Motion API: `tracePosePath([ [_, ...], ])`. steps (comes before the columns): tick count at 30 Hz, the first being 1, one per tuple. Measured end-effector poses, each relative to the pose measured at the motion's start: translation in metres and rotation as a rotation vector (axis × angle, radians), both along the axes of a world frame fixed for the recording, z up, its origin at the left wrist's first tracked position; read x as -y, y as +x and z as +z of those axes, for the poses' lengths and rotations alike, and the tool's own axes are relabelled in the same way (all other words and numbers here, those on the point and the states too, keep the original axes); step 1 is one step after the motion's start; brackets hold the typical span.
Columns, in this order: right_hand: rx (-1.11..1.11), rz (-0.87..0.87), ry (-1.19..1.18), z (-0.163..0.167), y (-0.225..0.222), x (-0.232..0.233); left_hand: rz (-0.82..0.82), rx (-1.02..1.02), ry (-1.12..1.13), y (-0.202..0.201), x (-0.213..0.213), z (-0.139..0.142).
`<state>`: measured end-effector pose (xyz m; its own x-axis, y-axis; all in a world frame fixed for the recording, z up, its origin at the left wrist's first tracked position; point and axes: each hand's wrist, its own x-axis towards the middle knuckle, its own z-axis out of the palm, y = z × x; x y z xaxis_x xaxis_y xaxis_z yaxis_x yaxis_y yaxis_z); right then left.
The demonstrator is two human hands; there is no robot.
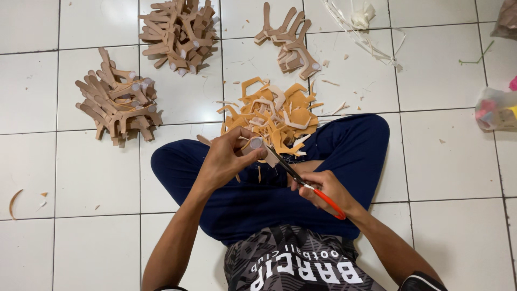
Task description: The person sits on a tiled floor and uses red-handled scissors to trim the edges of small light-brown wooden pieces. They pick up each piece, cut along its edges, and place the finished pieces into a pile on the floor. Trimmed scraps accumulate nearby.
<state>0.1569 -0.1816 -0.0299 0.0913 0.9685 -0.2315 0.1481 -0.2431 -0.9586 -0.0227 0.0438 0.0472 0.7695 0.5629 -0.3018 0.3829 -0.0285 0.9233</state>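
I sit cross-legged on a white tiled floor. My left hand [226, 159] holds a small tan cut-out piece [257, 145] with a pale round pad on it, over my lap. My right hand [323, 189] grips scissors [301, 180] with orange-red handles, and their dark blades point up-left and meet the piece. Just beyond my knees lies a heap of orange and pale offcuts [274, 116].
Three piles of finished tan cut-out shapes lie on the floor: one at left [116, 102], one at top middle [180, 32], a smaller one at top right of centre [288, 46]. White strips [366, 27] lie at the top, a coloured bag [495, 108] at right.
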Motion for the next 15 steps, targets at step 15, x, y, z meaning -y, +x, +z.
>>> tracePosePath([
  [15,-0.128,-0.032,0.012,-0.007,-0.011,0.004,0.069,0.327,-0.126,-0.008,0.011,-0.034],
])
